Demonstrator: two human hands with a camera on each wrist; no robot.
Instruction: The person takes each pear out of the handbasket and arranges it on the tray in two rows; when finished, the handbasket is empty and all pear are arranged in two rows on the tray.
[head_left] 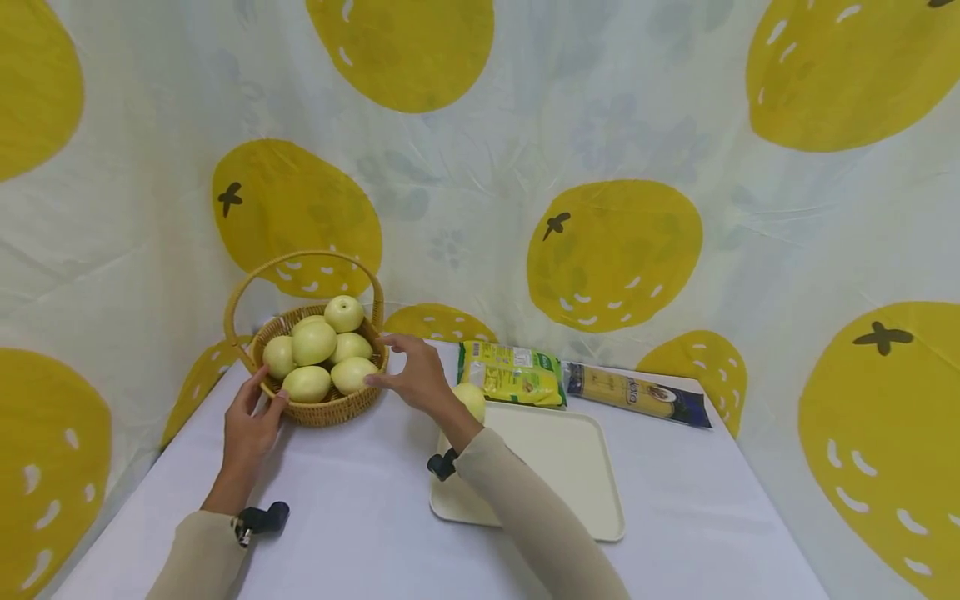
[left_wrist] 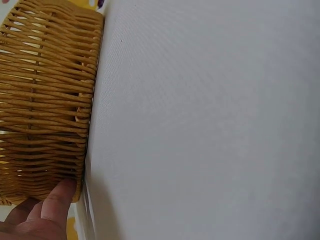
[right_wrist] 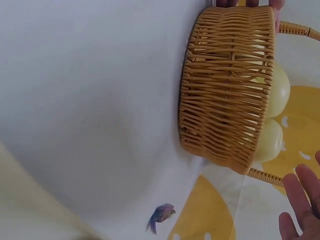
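A wicker basket with an arched handle stands at the back left, filled with several pale yellow-green apples. My left hand holds the basket's left side, fingers along the outer wall and thumb at the rim. In the left wrist view, fingertips press low on the weave. My right hand is at the basket's right rim, fingers spread beside the nearest apple; the right wrist view shows this hand with nothing in it. Another apple, partly hidden by my right wrist, sits at the tray's back-left corner.
A cream rectangular tray lies under my right forearm. Behind it are a yellow-green plastic packet and, farther right, a long blue-and-yellow packet. A fruit-printed curtain hangs behind the white-covered table.
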